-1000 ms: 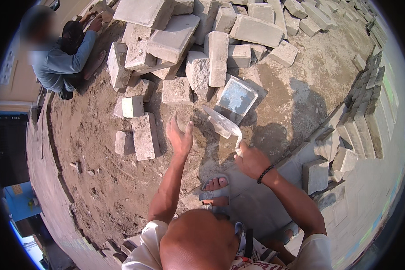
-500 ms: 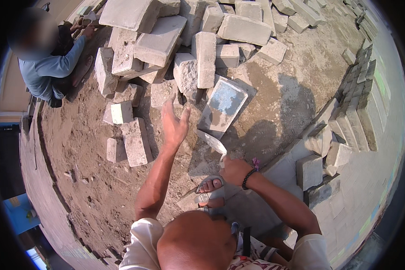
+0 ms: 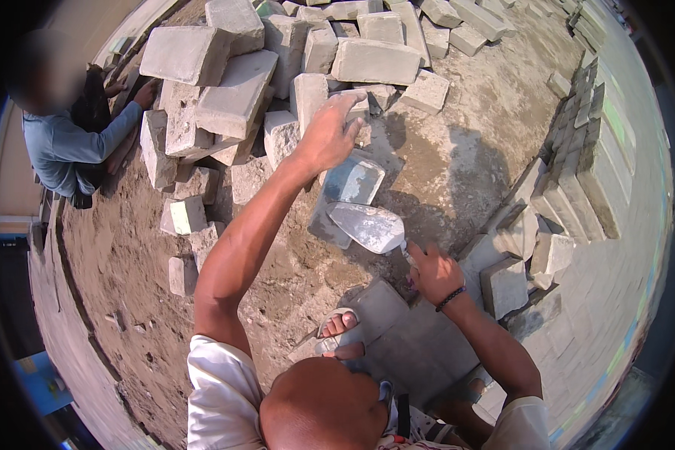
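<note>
My left hand [image 3: 327, 136] reaches forward over the near edge of the block pile, thumb and fingers apart. The fingers are right by a pale block [image 3: 358, 112]; I cannot tell whether they touch it. My right hand [image 3: 435, 276] is closed round the handle of a trowel [image 3: 369, 227]. Its grey, mortar-smeared blade points left. Beneath the blade lies a rectangular, rimmed grey tray-like thing [image 3: 352, 181] with a bluish-white patch, partly hidden by the blade and my left hand.
Concrete blocks [image 3: 236, 94] lie heaped ahead. At the far left a person in a blue shirt [image 3: 82, 154] crouches beside the heap. Blocks [image 3: 585, 184] stand in a row at the right, bordering grey paving [image 3: 615, 300]. Sandy soil [image 3: 165, 352] spreads left of my sandalled foot [image 3: 339, 324].
My left hand has moved forward and right to the pile. My right hand has shifted right, and the trowel blade now shows its broad face over the tray-like thing.
</note>
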`<state>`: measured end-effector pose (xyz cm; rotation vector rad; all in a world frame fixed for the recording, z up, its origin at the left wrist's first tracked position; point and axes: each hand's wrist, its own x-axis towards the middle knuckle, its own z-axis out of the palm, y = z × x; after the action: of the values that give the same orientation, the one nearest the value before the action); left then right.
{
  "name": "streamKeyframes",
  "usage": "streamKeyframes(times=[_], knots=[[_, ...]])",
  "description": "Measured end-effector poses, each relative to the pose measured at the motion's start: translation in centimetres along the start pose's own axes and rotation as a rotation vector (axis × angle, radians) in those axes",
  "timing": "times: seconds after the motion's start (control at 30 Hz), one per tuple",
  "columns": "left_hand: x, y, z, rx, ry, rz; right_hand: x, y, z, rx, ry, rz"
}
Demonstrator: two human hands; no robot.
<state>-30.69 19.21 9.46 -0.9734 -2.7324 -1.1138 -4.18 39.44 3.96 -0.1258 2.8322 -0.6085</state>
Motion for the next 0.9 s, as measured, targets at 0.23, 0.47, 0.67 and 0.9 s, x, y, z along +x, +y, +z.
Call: streamKeyframes(times=[0.23, 0.47, 0.67, 0.9], knots=[[1.5, -2.3, 2.1, 0.116, -0.333, 0.029, 2.1, 5.6, -4.4, 0.285, 0.459, 0.233], [1.8, 0.6, 3.7, 0.269, -1.125, -0.115, -1.9, 4.3, -1.5, 0.599, 0.227, 0.302], [-6.7, 0.3, -1.3, 0.308, -0.918, -0.119, -4.6, 1.9, -0.2, 0.797, 0.075, 0.365], [-13.6, 3.7, -3.6, 0.303, -0.467, -0.293, -5.8, 0.9, 1.2, 0.805, -0.089, 0.325]])
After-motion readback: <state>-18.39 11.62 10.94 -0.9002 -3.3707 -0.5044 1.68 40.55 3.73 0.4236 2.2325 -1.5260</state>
